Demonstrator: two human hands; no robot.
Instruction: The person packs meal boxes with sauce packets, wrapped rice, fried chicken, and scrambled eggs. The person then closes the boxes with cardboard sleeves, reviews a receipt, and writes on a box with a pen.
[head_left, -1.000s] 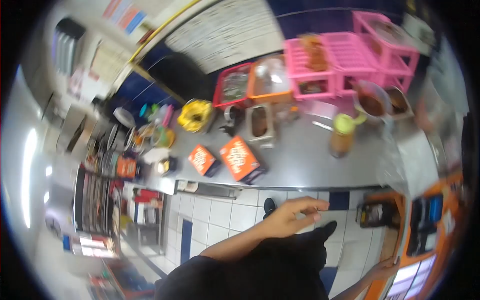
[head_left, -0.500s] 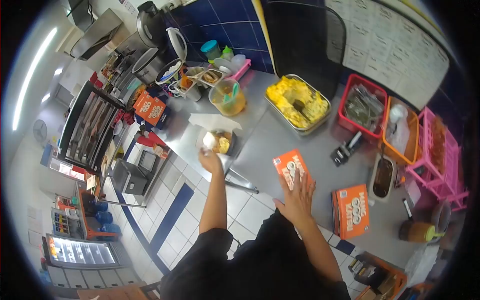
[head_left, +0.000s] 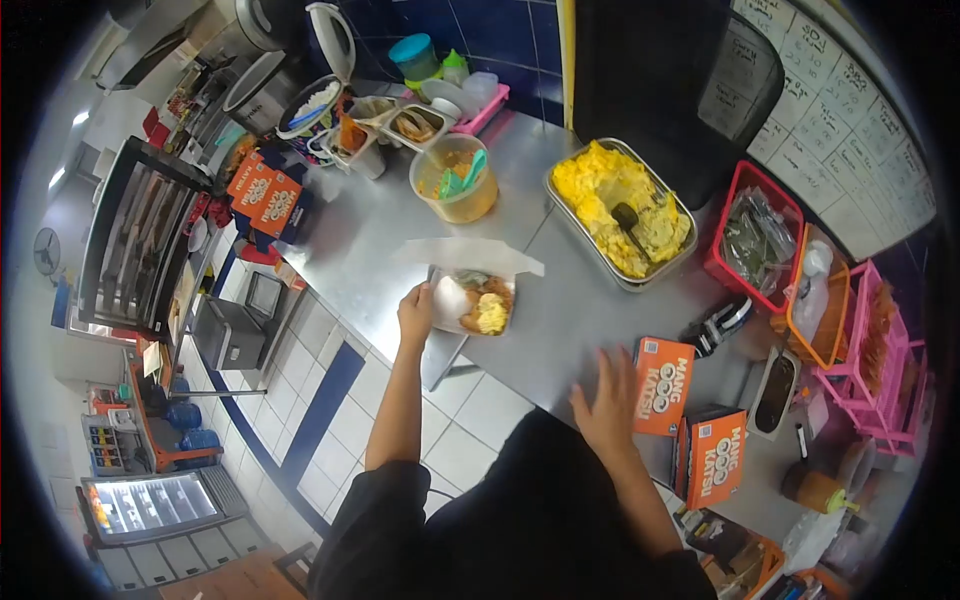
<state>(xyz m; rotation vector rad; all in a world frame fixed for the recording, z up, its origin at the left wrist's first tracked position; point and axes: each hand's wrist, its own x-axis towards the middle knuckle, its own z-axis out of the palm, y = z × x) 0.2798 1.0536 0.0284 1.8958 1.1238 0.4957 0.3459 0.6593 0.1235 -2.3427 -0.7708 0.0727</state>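
Observation:
On the steel counter an open takeaway box (head_left: 466, 328) holds white rice, yellow egg and a brown food, its pale lid flap folded back. My left hand (head_left: 415, 314) is closed on the box's left side. A closed orange takeaway box (head_left: 662, 388) printed "Mang Katsu" lies just right of my right hand (head_left: 606, 402), whose fingers are spread and slightly blurred. I cannot tell whether the fingertips touch it. Close beside that box stand more orange boxes (head_left: 715, 455), apparently stacked.
Beyond them are a steel pan of yellow egg (head_left: 590, 240) with a dark scoop, and a round plastic tub (head_left: 450, 205) with a green utensil. Red (head_left: 712, 262), orange and pink baskets line the right. A sauce pan (head_left: 768, 425) and a squeeze bottle (head_left: 810, 488) sit nearer.
The closed orange box has slid right, close to the other boxes, and my right hand has come off its top. My left hand has brought the open box rightward. The camera view has also shifted.

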